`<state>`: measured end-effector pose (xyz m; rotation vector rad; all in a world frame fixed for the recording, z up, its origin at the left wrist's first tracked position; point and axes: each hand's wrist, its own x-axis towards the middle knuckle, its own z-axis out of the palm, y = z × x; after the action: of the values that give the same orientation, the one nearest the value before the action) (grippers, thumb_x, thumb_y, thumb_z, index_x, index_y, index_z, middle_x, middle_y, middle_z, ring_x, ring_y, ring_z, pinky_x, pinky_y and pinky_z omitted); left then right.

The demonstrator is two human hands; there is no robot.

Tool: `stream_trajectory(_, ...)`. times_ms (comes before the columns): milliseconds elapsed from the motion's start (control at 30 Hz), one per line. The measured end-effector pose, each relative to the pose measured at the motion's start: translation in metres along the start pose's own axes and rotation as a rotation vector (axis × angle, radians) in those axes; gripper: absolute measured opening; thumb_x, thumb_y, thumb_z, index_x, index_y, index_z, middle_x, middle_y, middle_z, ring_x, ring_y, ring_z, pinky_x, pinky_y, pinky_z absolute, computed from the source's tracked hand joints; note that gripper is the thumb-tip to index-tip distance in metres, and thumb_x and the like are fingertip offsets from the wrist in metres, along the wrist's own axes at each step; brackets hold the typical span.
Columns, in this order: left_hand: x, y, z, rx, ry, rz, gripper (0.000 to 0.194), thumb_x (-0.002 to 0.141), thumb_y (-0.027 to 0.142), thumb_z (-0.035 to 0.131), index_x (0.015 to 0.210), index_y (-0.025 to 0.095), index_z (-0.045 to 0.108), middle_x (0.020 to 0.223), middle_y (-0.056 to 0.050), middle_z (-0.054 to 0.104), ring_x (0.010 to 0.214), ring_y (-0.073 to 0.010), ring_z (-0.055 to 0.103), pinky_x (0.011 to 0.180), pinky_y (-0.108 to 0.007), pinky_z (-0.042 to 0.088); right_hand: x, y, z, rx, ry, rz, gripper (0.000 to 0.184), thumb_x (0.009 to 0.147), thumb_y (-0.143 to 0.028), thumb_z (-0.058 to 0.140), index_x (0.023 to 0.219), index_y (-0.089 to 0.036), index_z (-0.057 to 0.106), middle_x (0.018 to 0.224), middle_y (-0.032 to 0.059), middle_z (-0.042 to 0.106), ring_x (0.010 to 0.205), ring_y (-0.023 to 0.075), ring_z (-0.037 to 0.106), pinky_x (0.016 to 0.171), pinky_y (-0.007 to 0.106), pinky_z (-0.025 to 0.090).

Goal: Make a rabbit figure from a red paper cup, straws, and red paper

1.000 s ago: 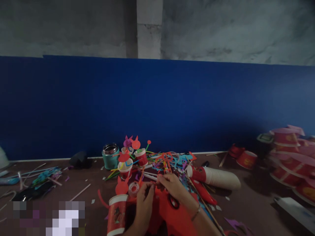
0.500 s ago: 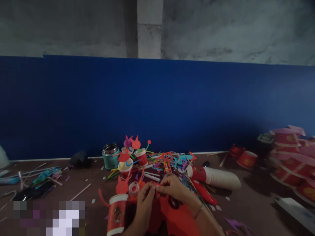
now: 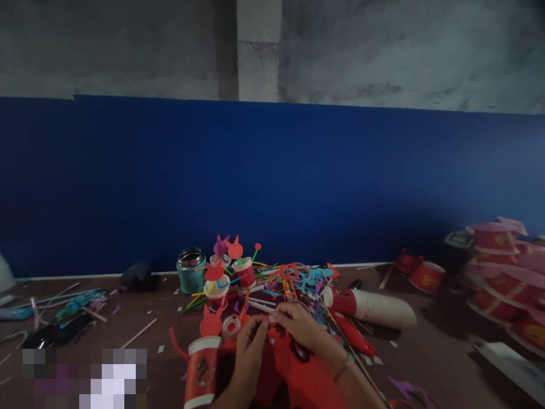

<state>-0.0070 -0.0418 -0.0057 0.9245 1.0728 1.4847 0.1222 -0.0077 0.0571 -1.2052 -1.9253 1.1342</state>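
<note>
My left hand [image 3: 250,349] is closed, thumb and fingertips pinched together; what lies between them is too small to name. Just to its right, my right hand [image 3: 300,328] is also in a pinch, with a small pale bit at its fingertips that I cannot make out. Red paper [image 3: 315,378] spreads beneath both hands. Dark scissor handles [image 3: 301,351] show under my right wrist. Left of my hands stands a red paper cup [image 3: 202,369] with a red eared cutout [image 3: 210,325] above its rim. A roll of tape [image 3: 231,327] lies behind my left hand.
Smaller decorated cups [image 3: 217,292] and a teal thermos [image 3: 191,271] stand behind. Straws and paper scraps [image 3: 313,278] heap up in the middle. A sleeve of stacked paper cups [image 3: 383,309] lies at right, with a pile of red-and-pink cup pieces [image 3: 506,278] beyond.
My right hand's fingertips have lifted slightly up and away from my left hand's, so a small gap shows between them. My left hand has barely moved.
</note>
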Motion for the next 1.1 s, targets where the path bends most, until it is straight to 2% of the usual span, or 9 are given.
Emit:
stream_trajectory(267,0.001,-0.001,0.000,0.021,-0.036,0.006,0.044,0.063,0.060,0.068,0.064,0.018,0.056,0.057,0.005,0.047,0.054,-0.0106,0.040,0.052,-0.022,0.035,0.001,-0.001,-0.001,-0.085,0.091,-0.021,0.025,0.081,-0.026,0.050,0.059,-0.017,0.057,0.052,-0.0024,0.056,0.052,0.0115,0.052,0.051,0.021,0.039)
stream_trajectory(400,0.001,0.002,0.000,0.092,0.033,0.045,0.046,0.061,0.062,0.068,0.063,0.017,0.060,0.055,0.005,0.047,0.052,-0.0113,0.040,0.051,-0.023,0.035,0.001,0.002,0.003,-0.142,0.253,-0.073,0.007,0.076,-0.020,0.057,0.071,-0.017,0.062,0.067,0.0004,0.063,0.064,0.0136,0.056,0.059,0.022,0.043)
stream_trajectory(500,0.001,0.004,-0.001,0.079,0.105,0.057,0.048,0.058,0.063,0.070,0.064,0.016,0.062,0.055,0.003,0.050,0.054,-0.0129,0.043,0.052,-0.024,0.037,-0.002,-0.003,0.008,-0.285,0.332,-0.202,0.012,0.078,-0.018,0.056,0.073,-0.018,0.066,0.077,0.0036,0.065,0.075,0.0166,0.058,0.069,0.025,0.044)
stream_trajectory(567,0.001,0.005,-0.001,0.054,0.124,0.066,0.048,0.057,0.063,0.071,0.065,0.016,0.063,0.056,0.002,0.052,0.055,-0.0138,0.045,0.053,-0.024,0.038,-0.004,-0.007,0.011,-0.403,0.300,-0.248,0.018,0.082,-0.018,0.054,0.073,-0.019,0.070,0.080,0.0048,0.067,0.081,0.0183,0.059,0.075,0.027,0.042)
stream_trajectory(667,0.002,0.006,0.000,0.074,0.106,0.110,0.047,0.059,0.063,0.069,0.063,0.016,0.064,0.057,0.000,0.054,0.058,-0.0150,0.046,0.054,-0.025,0.039,-0.006,-0.009,0.016,-0.494,0.244,-0.207,0.023,0.085,-0.017,0.052,0.074,-0.020,0.072,0.080,0.0047,0.069,0.082,0.0185,0.060,0.075,0.027,0.040)
stream_trajectory(867,0.001,0.006,0.001,0.210,0.091,0.179,0.048,0.064,0.066,0.063,0.054,0.019,0.056,0.053,0.001,0.049,0.054,-0.0153,0.043,0.052,-0.025,0.036,-0.004,-0.003,0.014,-0.466,0.198,-0.160,0.024,0.083,-0.016,0.052,0.072,-0.019,0.072,0.071,0.0030,0.069,0.069,0.0160,0.060,0.067,0.024,0.038)
stream_trajectory(1100,0.002,0.000,0.001,0.220,0.056,0.194,0.046,0.068,0.063,0.061,0.057,0.019,0.054,0.055,0.001,0.050,0.055,-0.0156,0.044,0.052,-0.026,0.037,-0.004,0.001,0.012,-0.480,0.170,-0.158,0.025,0.083,-0.015,0.048,0.071,-0.019,0.070,0.073,0.0035,0.070,0.069,0.0161,0.061,0.063,0.023,0.036)
